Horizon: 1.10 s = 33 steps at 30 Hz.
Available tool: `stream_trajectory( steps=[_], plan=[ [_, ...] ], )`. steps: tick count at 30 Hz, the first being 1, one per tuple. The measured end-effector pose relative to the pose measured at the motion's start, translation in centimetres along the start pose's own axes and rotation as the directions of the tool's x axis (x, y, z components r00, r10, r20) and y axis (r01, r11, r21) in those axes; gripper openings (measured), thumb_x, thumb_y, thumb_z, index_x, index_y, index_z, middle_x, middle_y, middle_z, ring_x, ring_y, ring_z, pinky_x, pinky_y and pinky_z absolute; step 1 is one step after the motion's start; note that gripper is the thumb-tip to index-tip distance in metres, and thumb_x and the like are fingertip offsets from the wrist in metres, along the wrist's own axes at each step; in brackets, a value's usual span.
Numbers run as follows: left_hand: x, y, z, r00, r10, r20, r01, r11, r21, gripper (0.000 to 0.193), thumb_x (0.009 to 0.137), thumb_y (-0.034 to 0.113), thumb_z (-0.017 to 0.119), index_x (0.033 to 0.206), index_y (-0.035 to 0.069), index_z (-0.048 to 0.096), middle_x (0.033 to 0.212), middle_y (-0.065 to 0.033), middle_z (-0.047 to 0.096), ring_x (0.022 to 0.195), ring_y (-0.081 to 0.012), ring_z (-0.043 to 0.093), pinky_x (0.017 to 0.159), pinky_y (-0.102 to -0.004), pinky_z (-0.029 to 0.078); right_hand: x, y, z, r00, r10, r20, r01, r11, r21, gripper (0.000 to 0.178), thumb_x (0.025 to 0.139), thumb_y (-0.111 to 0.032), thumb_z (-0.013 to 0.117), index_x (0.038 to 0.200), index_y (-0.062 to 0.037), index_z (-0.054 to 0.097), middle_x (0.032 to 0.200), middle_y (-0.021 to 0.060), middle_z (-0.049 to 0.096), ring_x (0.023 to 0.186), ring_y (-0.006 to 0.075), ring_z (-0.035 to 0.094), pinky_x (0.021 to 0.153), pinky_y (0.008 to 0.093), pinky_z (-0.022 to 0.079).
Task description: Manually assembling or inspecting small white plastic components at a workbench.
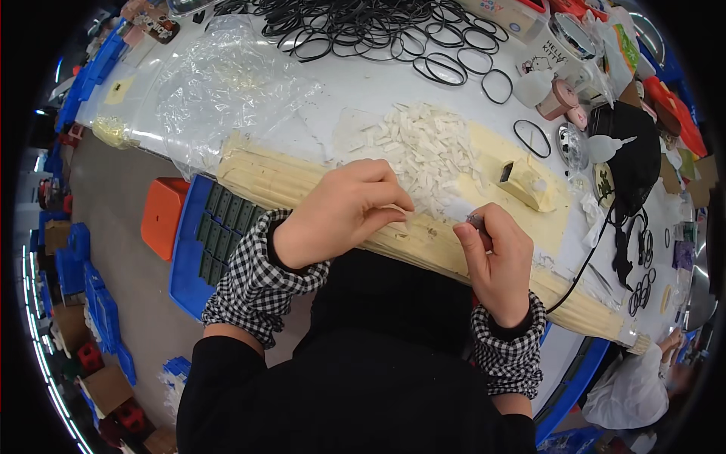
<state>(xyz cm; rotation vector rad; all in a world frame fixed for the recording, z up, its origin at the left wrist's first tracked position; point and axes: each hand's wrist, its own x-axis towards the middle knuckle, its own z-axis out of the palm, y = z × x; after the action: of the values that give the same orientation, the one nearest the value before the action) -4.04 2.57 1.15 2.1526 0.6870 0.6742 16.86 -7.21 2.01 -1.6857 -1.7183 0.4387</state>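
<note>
A heap of small white strips (435,144) lies on the white table in front of my hands. My left hand (344,208) is closed in a pinch at the heap's near side, thumb and forefinger together; a tiny pale bit seems to show at the tips, too small to name. To its right, my right hand (499,253) is closed with thumb and forefinger on a small dark grey piece (476,222), mostly hidden by the fingers. Both hands are over the yellow padded roll (431,253) along the table's front edge.
Many black rubber rings (340,26) lie at the back. Crumpled clear plastic (227,83) spreads at left. A yellow taped block (527,185) sits right of the heap. Blue trays, one holding dark green blocks (227,219), stand below the edge. A person in white (628,390) is at far right.
</note>
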Motion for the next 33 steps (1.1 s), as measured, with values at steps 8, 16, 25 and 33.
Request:
stream_trajectory(
  steps=[8, 16, 25, 33],
  plan=[
    [0.8, -0.7, 1.5, 0.982, 0.173, 0.078, -0.181, 0.977, 0.113, 0.016, 0.077, 0.004, 0.07, 0.09, 0.002, 0.061, 0.077, -0.0076, 0.054, 0.072, -0.0252, 0.054, 0.064, -0.0324, 0.044, -0.2, 0.2, -0.1, 1.0, 0.018, -0.009, -0.018, 1.0, 0.009, 0.03, 0.086, -0.028, 0.067, 0.076, -0.003, 0.054, 0.065, 0.0088, 0.051, 0.052, 0.0225, 0.048, 0.048, 0.0312, 0.039],
    [1.4, 0.5, 2.8, 0.93, -0.365, -0.045, 0.258, 0.734, -0.628, 0.012, 0.093, 0.008, 0.057, 0.098, -0.002, 0.063, 0.089, -0.0057, 0.064, 0.079, -0.0071, 0.057, 0.069, -0.0217, 0.046, 0.1, -0.2, -0.3, 1.0, 0.029, -0.004, -0.029, 0.999, 0.042, 0.029, 0.084, -0.028, 0.069, 0.079, -0.0031, 0.054, 0.068, 0.008, 0.055, 0.055, 0.0224, 0.053, 0.05, 0.0303, 0.042],
    [1.2, 1.4, 4.6, 0.889, -0.354, 0.291, 0.327, 0.044, -0.944, 0.018, 0.096, 0.016, 0.055, 0.107, 0.002, 0.06, 0.088, -0.0029, 0.062, 0.079, -0.0085, 0.057, 0.071, -0.0215, 0.047, 0.4, -0.2, -0.5, 0.989, -0.137, -0.054, 0.133, 0.987, -0.086, 0.03, 0.081, -0.032, 0.07, 0.079, -0.0065, 0.054, 0.068, 0.0056, 0.055, 0.059, 0.0232, 0.057, 0.049, 0.0322, 0.043],
    [0.8, 0.6, 5.0, 0.919, -0.243, 0.311, 0.298, -0.09, -0.95, 0.015, 0.095, 0.012, 0.057, 0.104, 0.001, 0.062, 0.084, -0.0018, 0.061, 0.076, -0.0071, 0.057, 0.071, -0.02, 0.048, 0.6, -0.5, -0.4, 0.989, -0.144, -0.016, 0.141, 0.981, -0.133, 0.032, 0.082, -0.034, 0.067, 0.077, -0.0079, 0.05, 0.065, 0.0054, 0.051, 0.056, 0.0243, 0.055, 0.048, 0.0337, 0.042]
  ],
)
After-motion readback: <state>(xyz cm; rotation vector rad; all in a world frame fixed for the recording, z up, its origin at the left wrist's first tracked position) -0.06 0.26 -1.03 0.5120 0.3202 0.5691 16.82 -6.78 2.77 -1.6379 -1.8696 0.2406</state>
